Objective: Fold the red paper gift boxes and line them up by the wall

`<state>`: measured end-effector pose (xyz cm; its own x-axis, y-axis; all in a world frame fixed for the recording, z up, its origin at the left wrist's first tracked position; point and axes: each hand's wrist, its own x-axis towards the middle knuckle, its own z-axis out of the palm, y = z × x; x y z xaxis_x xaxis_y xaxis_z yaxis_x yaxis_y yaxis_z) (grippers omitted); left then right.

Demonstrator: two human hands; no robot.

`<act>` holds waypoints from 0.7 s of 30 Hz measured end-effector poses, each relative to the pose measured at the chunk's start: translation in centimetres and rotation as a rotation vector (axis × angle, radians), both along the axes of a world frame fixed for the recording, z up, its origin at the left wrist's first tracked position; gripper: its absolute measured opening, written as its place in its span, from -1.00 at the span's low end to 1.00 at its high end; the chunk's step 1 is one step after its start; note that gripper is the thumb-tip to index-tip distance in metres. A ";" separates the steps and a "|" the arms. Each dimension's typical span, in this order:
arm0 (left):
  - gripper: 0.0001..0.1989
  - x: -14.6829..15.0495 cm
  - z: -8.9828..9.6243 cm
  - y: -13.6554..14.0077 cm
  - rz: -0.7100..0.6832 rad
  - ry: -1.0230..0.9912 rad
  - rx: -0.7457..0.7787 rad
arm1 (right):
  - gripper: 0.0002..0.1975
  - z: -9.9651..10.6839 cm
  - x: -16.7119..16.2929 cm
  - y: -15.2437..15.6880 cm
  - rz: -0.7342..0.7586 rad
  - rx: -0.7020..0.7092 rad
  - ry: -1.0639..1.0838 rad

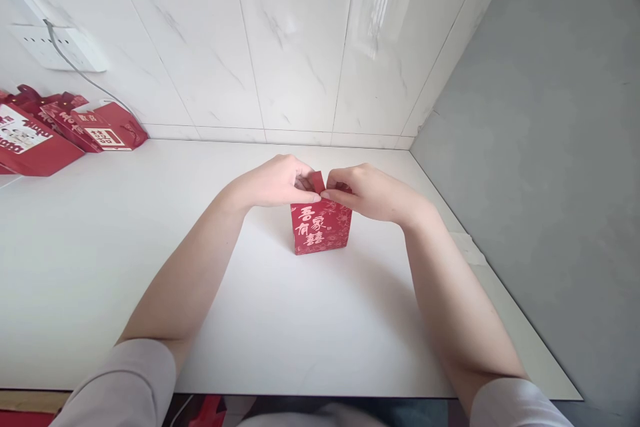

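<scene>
A small red paper box [320,228] with gold characters on its front stands upright on the white tabletop [280,320], near the middle. My left hand [278,181] pinches the box's top edge from the left, at a small red flap that sticks up. My right hand [371,191] pinches the same top edge from the right. The fingertips of both hands meet above the box and hide its top opening.
Several red gift bags [60,130] lie at the far left against the marble-tiled wall. A wall socket [60,47] with a grey cable sits above them. A grey wall [540,180] bounds the table on the right. More red items show below the front edge.
</scene>
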<state>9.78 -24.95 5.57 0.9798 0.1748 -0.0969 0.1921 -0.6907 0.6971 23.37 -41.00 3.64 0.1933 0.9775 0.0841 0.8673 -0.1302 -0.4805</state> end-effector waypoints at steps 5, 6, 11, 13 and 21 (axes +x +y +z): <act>-0.83 0.0 -0.1 0.0 0.010 -0.002 0.048 | -0.79 0.3 -0.2 -0.1 0.009 0.054 0.056; -0.84 0.0 -0.1 0.0 0.014 -0.001 0.055 | -0.83 0.3 -0.3 0.0 0.005 0.074 0.064; -0.85 0.0 -0.1 0.2 0.001 0.017 0.042 | -0.89 0.5 -0.5 0.1 0.021 0.150 0.063; -0.84 0.1 -0.1 0.3 0.002 0.016 0.039 | -0.88 0.4 -0.4 0.1 0.026 0.162 0.067; -0.84 0.4 -0.5 0.4 -0.009 0.004 0.118 | -0.83 0.2 0.3 0.0 -0.049 0.078 0.113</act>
